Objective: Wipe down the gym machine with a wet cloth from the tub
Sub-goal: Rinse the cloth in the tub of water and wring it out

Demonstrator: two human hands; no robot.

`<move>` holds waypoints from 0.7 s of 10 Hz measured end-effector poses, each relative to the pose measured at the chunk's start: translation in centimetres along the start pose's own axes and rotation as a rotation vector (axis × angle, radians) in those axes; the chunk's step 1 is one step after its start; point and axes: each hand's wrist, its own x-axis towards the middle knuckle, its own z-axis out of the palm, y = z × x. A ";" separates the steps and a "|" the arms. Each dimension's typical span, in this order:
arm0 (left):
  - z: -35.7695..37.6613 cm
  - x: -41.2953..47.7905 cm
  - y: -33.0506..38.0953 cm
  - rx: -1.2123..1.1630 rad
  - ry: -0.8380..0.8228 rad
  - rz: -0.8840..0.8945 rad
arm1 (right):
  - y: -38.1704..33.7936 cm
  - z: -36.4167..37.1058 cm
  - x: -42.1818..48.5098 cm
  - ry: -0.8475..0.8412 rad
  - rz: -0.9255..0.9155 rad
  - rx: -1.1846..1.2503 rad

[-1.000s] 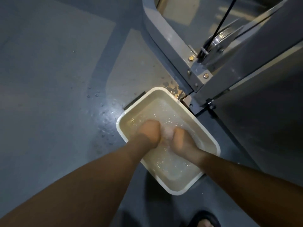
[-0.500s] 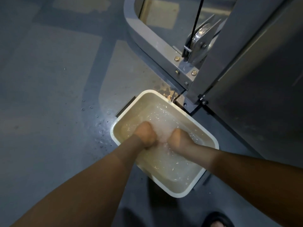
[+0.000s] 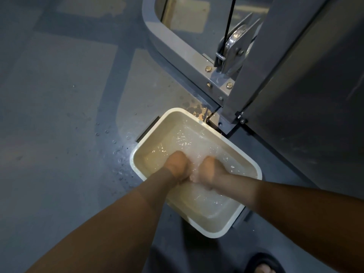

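Pale wet cloth is gripped in the cream rectangular tub by left hand and right hand, fingers curled round it. Rinsing, likely; wringing comes next.

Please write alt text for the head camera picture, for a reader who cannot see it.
Seen from above, a person's left hand and right hand are fists in the water of a cream tub, squeezing what looks like a pale cloth between them. The tub stands on a splashed grey floor beside the base of a gym machine with a pulley.
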 end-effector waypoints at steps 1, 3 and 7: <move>0.1 -0.1 1.1 0.388 0.008 0.135 | 0.0 0.3 0.8 0.044 0.165 0.374; 0.0 0.3 0.1 -0.131 -0.053 0.055 | 0.9 0.8 2.2 0.117 0.052 0.643; -1.3 -1.2 0.5 -0.430 -0.134 -0.113 | 0.9 -0.7 2.1 0.164 0.287 0.551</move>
